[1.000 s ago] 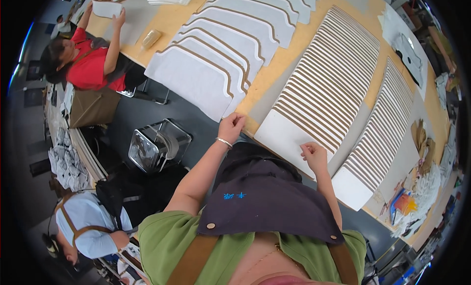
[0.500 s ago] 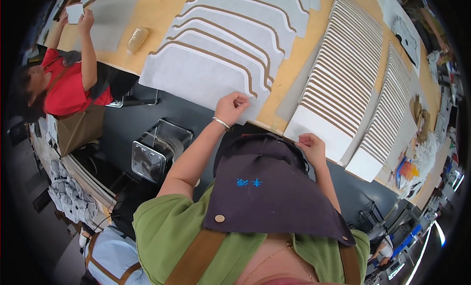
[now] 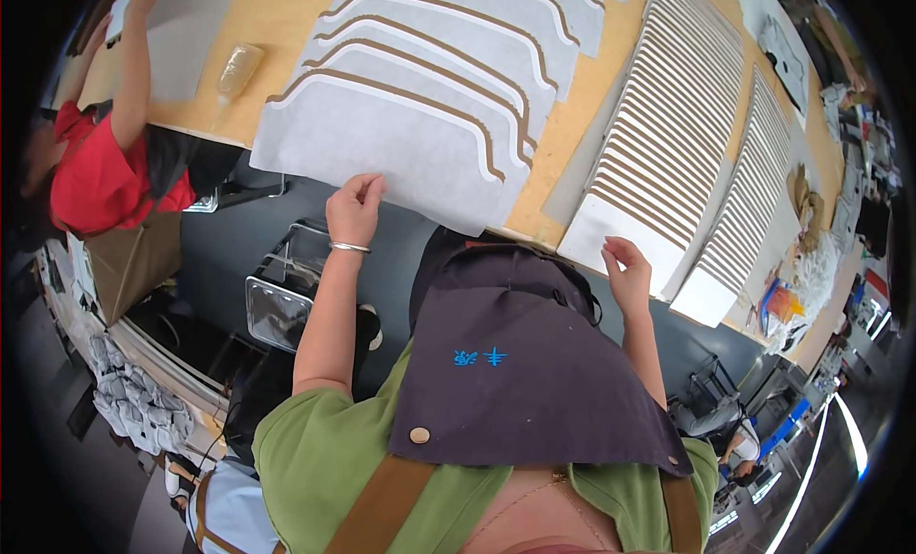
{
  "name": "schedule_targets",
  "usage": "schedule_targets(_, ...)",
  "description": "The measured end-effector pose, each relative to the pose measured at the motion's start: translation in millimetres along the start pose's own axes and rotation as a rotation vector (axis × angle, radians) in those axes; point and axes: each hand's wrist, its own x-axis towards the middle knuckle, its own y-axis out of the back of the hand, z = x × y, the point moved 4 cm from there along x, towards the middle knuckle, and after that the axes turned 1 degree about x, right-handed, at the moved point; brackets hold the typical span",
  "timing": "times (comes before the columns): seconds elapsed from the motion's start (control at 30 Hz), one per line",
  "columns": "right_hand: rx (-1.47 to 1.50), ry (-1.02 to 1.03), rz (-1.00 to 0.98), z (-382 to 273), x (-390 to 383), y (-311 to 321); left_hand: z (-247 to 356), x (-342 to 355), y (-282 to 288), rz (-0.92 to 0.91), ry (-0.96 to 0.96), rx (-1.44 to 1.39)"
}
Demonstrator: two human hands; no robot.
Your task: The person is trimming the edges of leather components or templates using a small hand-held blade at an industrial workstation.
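Observation:
My left hand is closed in a pinch at the front edge of the nearest pale grey fabric sheet, which overlaps several others bearing curved brown-and-white borders. My right hand, fingers loosely bent and apart, is just beside the white front end of a long stack of brown-and-white striped pieces. A narrower striped stack lies to its right.
Wooden table; bottle. Co-worker in red at left, another in light blue lower left. Metal stool below the table edge; white clutter at right; brown bag at left.
My left hand has moved leftward and up along the grey sheet's front edge. My right hand moved up a little, its fingers spreading. The view has shifted, and the red-clad co-worker appears further left.

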Motion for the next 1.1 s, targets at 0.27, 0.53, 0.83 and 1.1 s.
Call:
schedule_targets(0.27,0.066,-0.263,-0.202,19.3,-24.9,-17.7,12.4,-13.8,-24.1,-0.102,-0.013,0.126)
schedule_targets(0.53,-0.012,-0.305,-0.126,25.1,-44.2,-8.0,24.0,-10.1,-34.2,-0.142,-0.05,0.095)
schedule_targets(0.83,-0.031,-0.352,-0.108,59.3,-78.6,8.8,39.9,-45.8,-63.9,-0.133,-0.166,-0.034)
schedule_targets(1.1,0.172,-0.495,0.178,175.3,-179.8,58.7,79.9,-137.0,-154.9,-0.438,-0.206,0.119)
